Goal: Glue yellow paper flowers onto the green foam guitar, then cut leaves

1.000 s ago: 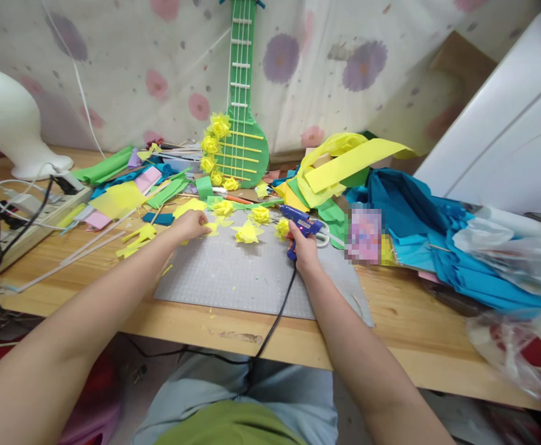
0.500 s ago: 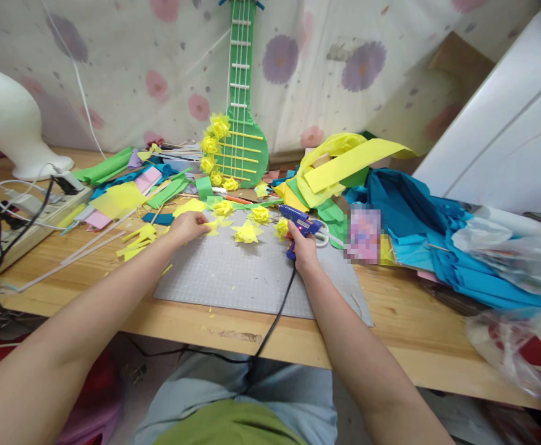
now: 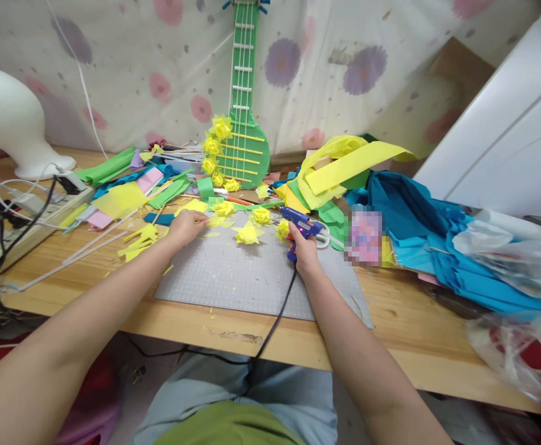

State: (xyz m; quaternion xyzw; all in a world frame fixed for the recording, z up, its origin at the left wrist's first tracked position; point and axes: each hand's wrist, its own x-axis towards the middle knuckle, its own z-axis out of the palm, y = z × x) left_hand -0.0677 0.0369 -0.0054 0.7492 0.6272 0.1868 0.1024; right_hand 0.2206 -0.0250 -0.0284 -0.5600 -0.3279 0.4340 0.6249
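Yellow flowers (image 3: 212, 146) trim the instrument (image 3: 255, 150) at twelve o'clock, four blooms (image 3: 248, 233) loose; your right hand (image 3: 306, 248) grips the glue gun (image 3: 300, 221), hold unclear in your left hand (image 3: 187, 227).

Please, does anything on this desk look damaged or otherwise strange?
Yes: the wooden desk has a rough, discolored patch near its front edge, below the gray cutting mat. It looks worn beside the smoother wood around it.

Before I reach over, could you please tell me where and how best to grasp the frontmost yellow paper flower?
Pinch the frontmost flower by its bunched center, probably from the near side: thin points splay around it, with another flower close behind.
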